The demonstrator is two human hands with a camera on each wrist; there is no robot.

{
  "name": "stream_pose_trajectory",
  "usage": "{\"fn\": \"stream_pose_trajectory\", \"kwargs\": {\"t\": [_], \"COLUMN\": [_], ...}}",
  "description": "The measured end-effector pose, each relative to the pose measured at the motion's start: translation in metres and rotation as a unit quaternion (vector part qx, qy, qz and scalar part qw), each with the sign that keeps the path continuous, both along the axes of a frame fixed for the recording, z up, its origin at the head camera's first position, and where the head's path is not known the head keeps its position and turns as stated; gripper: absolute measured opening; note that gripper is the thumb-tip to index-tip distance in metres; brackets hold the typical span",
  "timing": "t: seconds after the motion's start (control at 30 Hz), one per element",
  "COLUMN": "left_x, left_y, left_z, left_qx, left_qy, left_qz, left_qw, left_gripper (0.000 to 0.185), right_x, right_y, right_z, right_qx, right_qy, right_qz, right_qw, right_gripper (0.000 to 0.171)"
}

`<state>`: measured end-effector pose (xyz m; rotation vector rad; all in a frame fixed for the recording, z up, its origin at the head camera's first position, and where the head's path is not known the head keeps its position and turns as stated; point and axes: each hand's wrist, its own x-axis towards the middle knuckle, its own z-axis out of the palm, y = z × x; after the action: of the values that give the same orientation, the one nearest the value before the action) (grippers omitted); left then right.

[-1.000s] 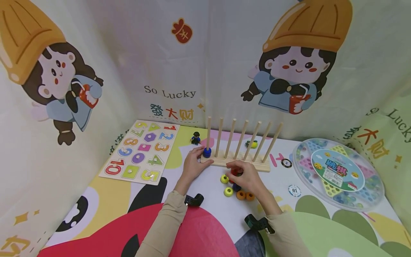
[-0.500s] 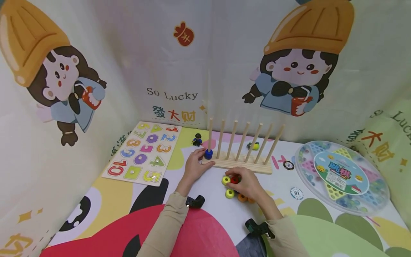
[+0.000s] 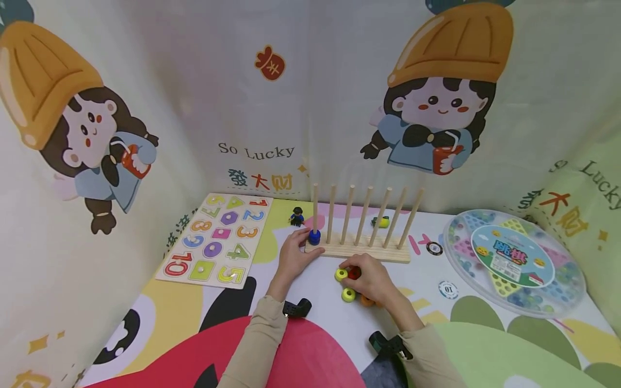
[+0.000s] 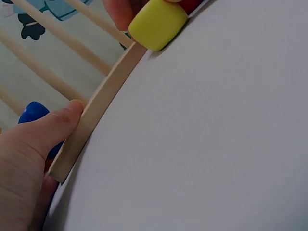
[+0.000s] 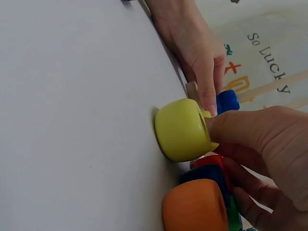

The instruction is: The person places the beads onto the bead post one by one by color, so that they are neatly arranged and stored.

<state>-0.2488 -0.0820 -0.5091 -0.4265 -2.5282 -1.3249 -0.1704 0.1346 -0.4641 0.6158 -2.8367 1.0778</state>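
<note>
A wooden peg rack (image 3: 359, 250) with several upright rods stands mid-table. Blue beads (image 3: 315, 237) sit at the foot of its leftmost rod. My left hand (image 3: 293, 256) grips the base at that end, thumb along the front edge. In front of the rack, my right hand (image 3: 371, 275) pinches a yellow bead (image 4: 159, 24) at table level between thumb and forefinger. A red bead (image 3: 354, 272) lies under that hand. Closer to me are another yellow bead (image 3: 348, 295) and an orange bead (image 5: 195, 207). Dark blue and green beads show partly in the right wrist view.
At left lies a number puzzle board (image 3: 215, 242). A small toy figure (image 3: 297, 216) and a green-yellow toy (image 3: 380, 221) are behind the rack. Two round chips (image 3: 448, 290) and a large round checkers box (image 3: 514, 261) lie to the right. Printed curtains rise behind.
My right hand has shifted slightly left from over the red beads to the upper yellow bead and now pinches it. My left hand keeps its hold on the rack. The head view shifts slightly.
</note>
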Motion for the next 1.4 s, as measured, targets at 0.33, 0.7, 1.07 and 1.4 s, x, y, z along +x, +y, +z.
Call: {"fn": "stream_pose_trajectory", "kwargs": {"t": [0.33,0.7,1.07,1.4], "left_x": [0.0,0.0,0.003,0.002], "left_y": [-0.002,-0.001,0.001,0.001], "left_z": [-0.007,-0.007,0.0,0.002], "left_qx": [0.0,0.012,0.008,0.001], "left_qy": [-0.019,-0.005,-0.002,-0.009], "left_qz": [0.003,-0.003,-0.003,-0.007], "left_qw": [0.9998,0.9999,1.0,0.9999], "left_gripper": [0.059,0.058,0.059,0.059], "right_x": [-0.002,-0.004,-0.017,-0.031], "right_y": [-0.005,-0.011,-0.013,-0.017], "right_z": [-0.006,0.013,0.044,0.087], "right_qx": [-0.048,-0.135,-0.196,-0.213], "right_qy": [-0.018,0.038,0.129,0.211], "right_qz": [0.022,-0.013,-0.053,-0.061], "right_qw": [0.998,0.99,0.971,0.952], "right_gripper": [0.019,0.02,0.022,0.023]}}
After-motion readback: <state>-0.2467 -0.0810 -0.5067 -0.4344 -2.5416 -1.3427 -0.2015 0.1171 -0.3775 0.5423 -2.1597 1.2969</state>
